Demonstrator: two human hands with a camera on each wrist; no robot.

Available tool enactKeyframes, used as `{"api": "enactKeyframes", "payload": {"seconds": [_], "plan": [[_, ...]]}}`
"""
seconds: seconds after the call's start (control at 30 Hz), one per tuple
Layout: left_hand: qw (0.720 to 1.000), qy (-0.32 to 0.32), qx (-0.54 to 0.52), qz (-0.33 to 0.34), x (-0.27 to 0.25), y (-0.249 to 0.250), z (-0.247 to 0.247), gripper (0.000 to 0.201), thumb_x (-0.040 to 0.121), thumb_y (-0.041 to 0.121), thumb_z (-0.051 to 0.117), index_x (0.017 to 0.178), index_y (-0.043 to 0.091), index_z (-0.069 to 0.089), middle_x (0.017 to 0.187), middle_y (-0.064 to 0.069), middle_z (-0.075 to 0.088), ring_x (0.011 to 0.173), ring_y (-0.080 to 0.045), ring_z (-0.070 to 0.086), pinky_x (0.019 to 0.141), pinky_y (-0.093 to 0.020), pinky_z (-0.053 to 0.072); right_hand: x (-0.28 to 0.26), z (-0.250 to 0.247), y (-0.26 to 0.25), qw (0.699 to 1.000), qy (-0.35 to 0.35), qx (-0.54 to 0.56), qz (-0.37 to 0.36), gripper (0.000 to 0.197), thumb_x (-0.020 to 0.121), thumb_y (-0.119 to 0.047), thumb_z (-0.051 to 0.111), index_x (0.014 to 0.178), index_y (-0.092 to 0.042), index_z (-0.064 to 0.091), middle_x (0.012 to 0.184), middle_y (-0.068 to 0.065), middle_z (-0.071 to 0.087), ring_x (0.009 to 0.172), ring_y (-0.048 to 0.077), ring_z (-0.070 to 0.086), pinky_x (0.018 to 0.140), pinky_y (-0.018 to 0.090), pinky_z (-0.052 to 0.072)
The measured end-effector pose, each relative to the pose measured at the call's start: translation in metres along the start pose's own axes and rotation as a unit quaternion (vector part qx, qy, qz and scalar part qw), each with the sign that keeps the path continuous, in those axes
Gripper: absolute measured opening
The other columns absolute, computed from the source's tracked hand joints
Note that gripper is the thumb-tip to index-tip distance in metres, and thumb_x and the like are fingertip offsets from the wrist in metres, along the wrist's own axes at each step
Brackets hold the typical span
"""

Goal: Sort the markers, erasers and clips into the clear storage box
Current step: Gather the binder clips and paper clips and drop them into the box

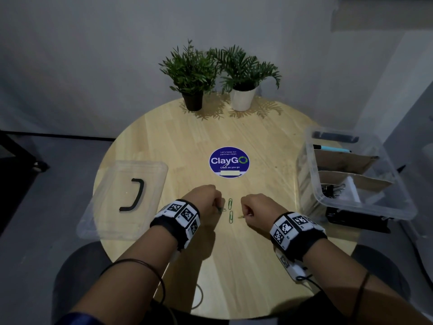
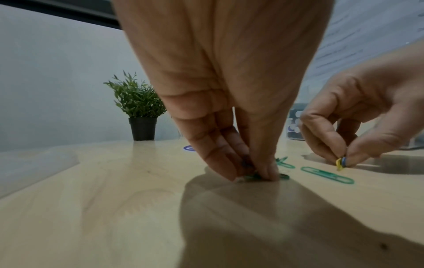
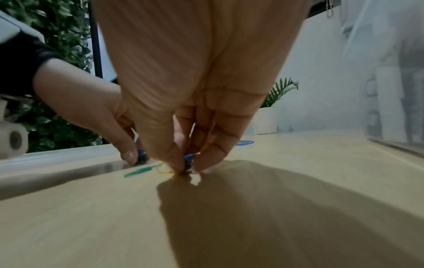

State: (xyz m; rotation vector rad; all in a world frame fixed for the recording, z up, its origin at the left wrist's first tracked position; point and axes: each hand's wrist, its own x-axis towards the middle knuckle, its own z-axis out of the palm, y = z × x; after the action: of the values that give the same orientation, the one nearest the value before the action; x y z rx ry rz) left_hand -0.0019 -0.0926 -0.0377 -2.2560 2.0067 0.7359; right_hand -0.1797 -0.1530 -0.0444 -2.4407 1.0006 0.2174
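We have both hands down on the round wooden surface [image 1: 269, 137], gathering paper clips. The left hand [image 1: 202, 199] pinches a small bunch of green clips [image 2: 252, 176] against the wood with thumb and fingertips [image 2: 226, 174] curled in tight; the right hand [image 1: 259, 207] pinches a yellow and blue clip [image 2: 341, 162] in the same narrow grip. Two loose green paper clips [image 1: 230, 210] lie flat between the hands, end to end and just apart. To do this step well, we judge it best to slide each flat clip with a fingertip until a nail can get under one end, then lift; the thin wire gives little to grip, and a hand already holding clips may drop them when it reaches for another. The clear storage box [image 1: 398, 202] stands at the right edge of the surface, well apart from the hands, split by cardboard dividers [image 1: 351, 160]. Its far compartment holds a light blue marker [image 1: 332, 148], and its near compartment holds black binder clips [image 1: 331, 190]; we judge that the paper clips belong there too. The box lid [image 1: 112, 207], with its black handle, lies on the left.
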Motion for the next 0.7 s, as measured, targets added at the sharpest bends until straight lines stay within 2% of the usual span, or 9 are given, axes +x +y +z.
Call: {"api": "enactKeyframes", "payload": {"seconds": [0.07,0.13,0.2,0.23,0.37,0.43,0.53,0.63,0.7], "plan": [[1.000,-0.013,0.008,0.016,-0.001,0.000,0.000,0.017,0.084,0.014,0.063,0.101,0.014,0.067,0.108,-0.005,0.052,0.100,-0.026,0.058,0.081,-0.028,0.043,-0.005,-0.001,-0.006,1.000,-0.001,0.009,-0.029,0.012,0.080,-0.006,0.051,0.080,-0.018,0.055,0.082,0.001,0.060,0.078,0.022,0.057,0.067,0.030,0.046],[0.999,-0.029,0.023,0.025,-0.003,-0.001,-0.001,0.017,0.085,0.017,0.062,0.101,0.015,0.064,0.101,-0.003,0.050,0.100,-0.026,0.058,0.080,-0.029,0.044,-0.003,0.000,-0.015,0.998,-0.005,0.001,-0.056,0.018,0.085,-0.009,0.050,0.094,-0.022,0.058,0.094,0.003,0.064,0.087,0.023,0.058,0.076,0.035,0.049],[0.998,-0.052,0.031,0.021,-0.004,-0.002,-0.003,0.019,0.087,0.018,0.059,0.105,0.014,0.062,0.104,-0.007,0.056,0.102,-0.026,0.057,0.081,-0.029,0.043,0.005,0.005,-0.020,0.996,-0.010,-0.038,-0.081,0.027,0.089,-0.009,0.051,0.110,-0.023,0.059,0.106,0.003,0.063,0.097,0.024,0.059,0.084,0.038,0.051],[0.998,-0.064,0.024,0.014,-0.005,-0.003,-0.003,0.020,0.088,0.017,0.059,0.107,0.013,0.061,0.108,-0.008,0.060,0.104,-0.026,0.057,0.082,-0.029,0.043,0.010,0.008,-0.021,0.994,-0.016,-0.065,-0.088,0.026,0.089,-0.008,0.053,0.112,-0.020,0.060,0.108,0.005,0.062,0.099,0.026,0.059,0.085,0.040,0.051],[0.996,-0.085,-0.033,-0.005,-0.010,-0.011,-0.001,0.024,0.087,0.012,0.061,0.111,0.011,0.063,0.114,-0.008,0.065,0.106,-0.024,0.060,0.079,-0.025,0.043,0.023,0.014,-0.019,0.994,-0.030,-0.094,-0.052,0.014,0.085,-0.001,0.058,0.096,-0.010,0.061,0.104,0.009,0.060,0.093,0.028,0.057,0.075,0.035,0.046],[0.995,-0.094,-0.032,0.001,-0.012,-0.011,0.000,0.025,0.088,0.010,0.060,0.112,0.009,0.064,0.115,-0.009,0.066,0.107,-0.024,0.060,0.080,-0.025,0.043,0.024,0.013,-0.016,0.995,-0.034,-0.088,-0.041,0.009,0.085,-0.002,0.060,0.087,-0.011,0.058,0.098,0.007,0.054,0.088,0.026,0.054,0.070,0.033,0.040],[0.996,-0.088,-0.010,0.015,-0.014,-0.011,0.000,0.023,0.087,0.009,0.060,0.110,0.010,0.064,0.112,-0.008,0.063,0.103,-0.025,0.060,0.080,-0.026,0.043,0.019,0.013,-0.011,0.997,-0.040,-0.061,-0.029,0.019,0.086,-0.003,0.061,0.081,-0.016,0.048,0.094,0.001,0.038,0.081,0.021,0.044,0.069,0.031,0.036],[0.996,-0.082,0.024,0.034,-0.011,-0.008,0.000,0.022,0.087,0.010,0.056,0.107,0.013,0.062,0.110,-0.008,0.052,0.101,-0.027,0.056,0.079,-0.028,0.041,0.009,0.016,-0.006,0.999,-0.023,-0.046,-0.011,0.021,0.085,-0.004,0.061,0.081,-0.018,0.047,0.092,-0.001,0.042,0.081,0.019,0.044,0.069,0.029,0.035],[0.994,-0.078,0.056,0.050,-0.008,-0.002,-0.001,0.020,0.089,0.011,0.052,0.108,0.010,0.059,0.112,-0.010,0.054,0.102,-0.029,0.056,0.079,-0.029,0.040,0.002,0.020,-0.006,0.999,-0.022,-0.035,0.008,0.020,0.089,-0.009,0.060,0.078,-0.018,0.044,0.091,0.002,0.045,0.080,0.020,0.044,0.070,0.029,0.035]]}}
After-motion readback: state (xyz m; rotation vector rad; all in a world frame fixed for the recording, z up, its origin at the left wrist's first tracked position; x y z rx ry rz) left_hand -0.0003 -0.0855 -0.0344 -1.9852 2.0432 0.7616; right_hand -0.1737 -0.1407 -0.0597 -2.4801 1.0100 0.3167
